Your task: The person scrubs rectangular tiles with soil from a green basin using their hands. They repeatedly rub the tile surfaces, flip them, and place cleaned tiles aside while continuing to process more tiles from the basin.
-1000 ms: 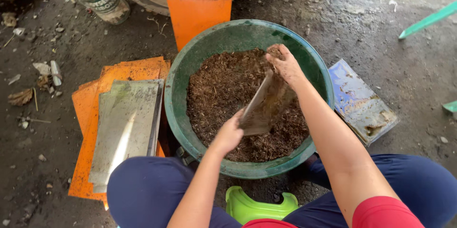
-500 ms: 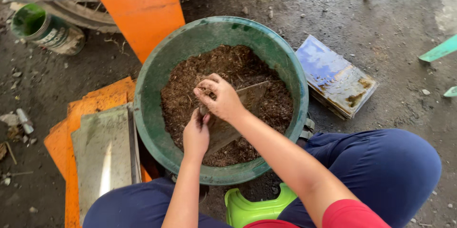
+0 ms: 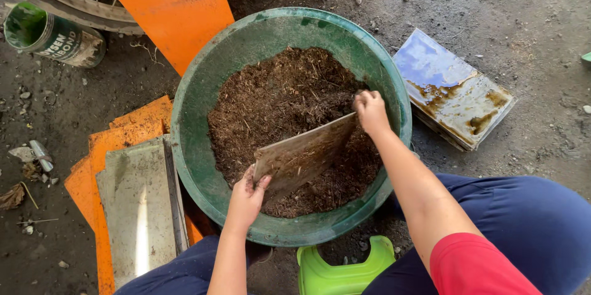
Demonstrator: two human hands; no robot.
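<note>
Big round green plastic basin [image 3: 203,95] sits on the dirty concrete floor [image 3: 523,18], right in front of the squatting person, and it's holding a heap of dark brown fibrous stuff [image 3: 277,95], looks like compost or coco peat mix, piled mostly toward the far and left side. Behind the basin an orange panel [image 3: 166,5] leans up at an angle, and more flat orange board [image 3: 123,132] lies on the floor to the left with a grey metal sheet [image 3: 135,209] stacked on top of it, just beside the basin's rim. On the right, near the basin but not touching as far as I can see, is a small stack of glossy blue-ish tiles [image 3: 452,88] with brown stains.

In the basin a flat rectangular board [image 3: 305,153], dusty and brownish, stands on its long edge, tilted, dug into the mix. Left hand [image 3: 246,199] is closed around its near lower corner, thumb on the face of it. Right hand [image 3: 371,110] is clamped on the far upper corner, fingers curled over the edge.

Smaller bits: a lime green plastic stool [image 3: 341,267] between the knees, and a green tin can [image 3: 52,33] lying on its side top left, open mouth showing.
</note>
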